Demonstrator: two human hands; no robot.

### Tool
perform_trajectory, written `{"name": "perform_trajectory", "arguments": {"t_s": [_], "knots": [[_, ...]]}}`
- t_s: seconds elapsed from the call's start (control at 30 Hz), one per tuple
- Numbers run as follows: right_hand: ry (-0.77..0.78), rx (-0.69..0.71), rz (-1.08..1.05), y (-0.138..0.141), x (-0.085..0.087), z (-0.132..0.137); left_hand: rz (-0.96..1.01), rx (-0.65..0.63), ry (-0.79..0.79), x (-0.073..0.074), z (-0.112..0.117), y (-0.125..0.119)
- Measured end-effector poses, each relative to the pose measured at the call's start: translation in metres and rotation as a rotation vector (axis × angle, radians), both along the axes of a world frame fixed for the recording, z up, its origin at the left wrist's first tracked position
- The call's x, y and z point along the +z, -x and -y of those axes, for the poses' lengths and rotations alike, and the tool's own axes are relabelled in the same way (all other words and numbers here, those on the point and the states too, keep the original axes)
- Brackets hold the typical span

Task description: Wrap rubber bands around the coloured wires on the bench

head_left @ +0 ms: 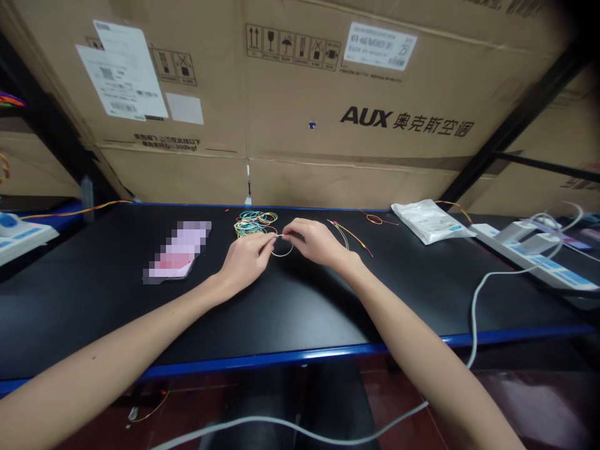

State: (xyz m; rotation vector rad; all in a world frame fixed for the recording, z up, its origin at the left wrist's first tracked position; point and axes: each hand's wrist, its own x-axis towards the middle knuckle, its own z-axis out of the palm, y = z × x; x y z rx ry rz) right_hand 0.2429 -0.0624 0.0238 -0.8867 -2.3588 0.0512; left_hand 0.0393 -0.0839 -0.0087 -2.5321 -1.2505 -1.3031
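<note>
Over the far middle of the black table (300, 312), my hands almost meet. Both ends of a thin pale wire (284, 255) are pinched between my fingertips, and its middle hangs down in a small loop. My left hand (248, 257) is closed on one end and my right hand (315, 239) on the other; the fingertips partly hide the ends. Just behind my left hand lies a heap of coiled wire loops (250, 223) in green, blue, yellow and red. Several straight coloured wires (354, 234) lie right of my right hand, with a small reddish loop (374, 219) beyond.
A blurred pink flat object (182, 250) lies at left. At right are a white plastic packet (429, 220) and a white power strip (534, 256), its grey cable (474, 306) dropping over the blue front edge. A cardboard box (290, 94) stands behind the table.
</note>
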Motion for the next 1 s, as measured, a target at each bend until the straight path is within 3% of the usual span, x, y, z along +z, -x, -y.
{"name": "perform_trajectory", "arguments": {"t_s": [0.2, 0.53, 0.67, 0.83, 1.0], "knots": [[0.013, 0.018, -0.001, -0.007, 0.002, -0.005, 0.225, -0.065, 0.24, 0.002, 0.002, -0.011], [-0.042, 0.041, 0.068, -0.007, 0.01, 0.002, -0.039, -0.075, -0.053, -0.004, 0.002, -0.003], [0.023, 0.059, 0.106, -0.007, 0.013, 0.004, -0.069, -0.052, -0.109, -0.004, 0.001, -0.001], [0.048, 0.042, 0.037, -0.004, 0.01, 0.003, -0.019, 0.017, -0.081, 0.0, 0.001, -0.002], [-0.043, -0.022, -0.032, -0.001, 0.006, 0.002, 0.147, 0.041, 0.095, 0.013, 0.003, -0.004]]}}
